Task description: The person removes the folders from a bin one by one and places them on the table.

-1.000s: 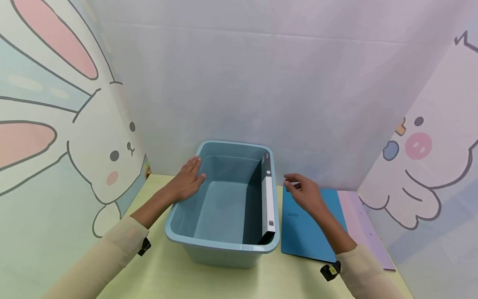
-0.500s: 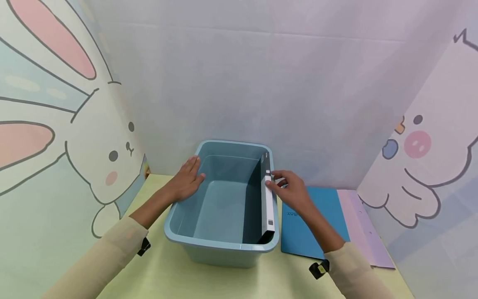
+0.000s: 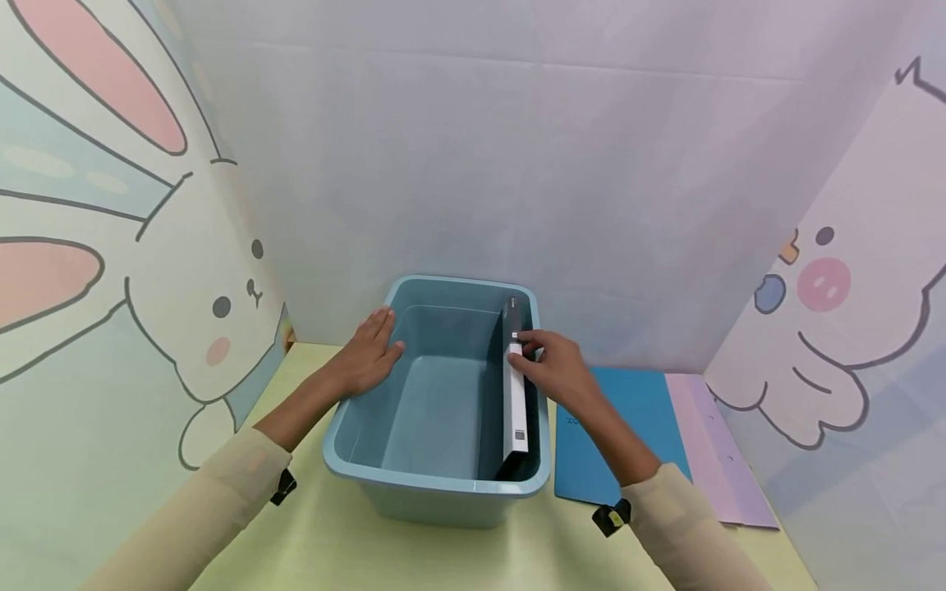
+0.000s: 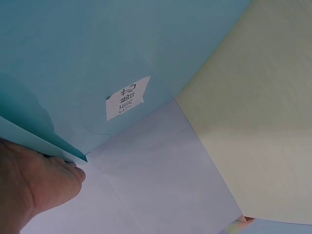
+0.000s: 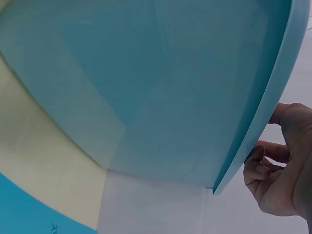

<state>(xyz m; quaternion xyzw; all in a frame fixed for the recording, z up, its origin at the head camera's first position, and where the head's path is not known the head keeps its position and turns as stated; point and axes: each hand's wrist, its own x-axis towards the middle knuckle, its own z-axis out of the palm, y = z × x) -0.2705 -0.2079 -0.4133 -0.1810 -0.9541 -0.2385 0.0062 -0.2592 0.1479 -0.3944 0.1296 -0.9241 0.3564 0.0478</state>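
A blue-grey plastic tub (image 3: 436,486) stands on the table. Flat on its left rim lies my left hand (image 3: 364,361), fingers straight; the left wrist view has this hand (image 4: 39,183) beneath the overhanging rim. Inside the tub, near the right wall, a black file folder (image 3: 514,402) stands on edge, its white-labelled spine facing up. My right hand (image 3: 554,369) pinches that spine between thumb and fingers toward the far half. In the right wrist view the tub rim covers the fingertips of this hand (image 5: 282,170), and the folder is hidden behind the tub wall.
Right of the tub lie a blue folder (image 3: 584,468) and a pink-purple folder (image 3: 727,460), partly overlapped. A paper label (image 4: 127,98) with handwriting is stuck on the tub's outer side. A pale curtain-like wall (image 3: 458,164) rises close behind.
My right hand has come left from above the blue folder and taken hold of the black folder's spine. The folder has shifted left, away from the tub's right wall. My left hand stays put.
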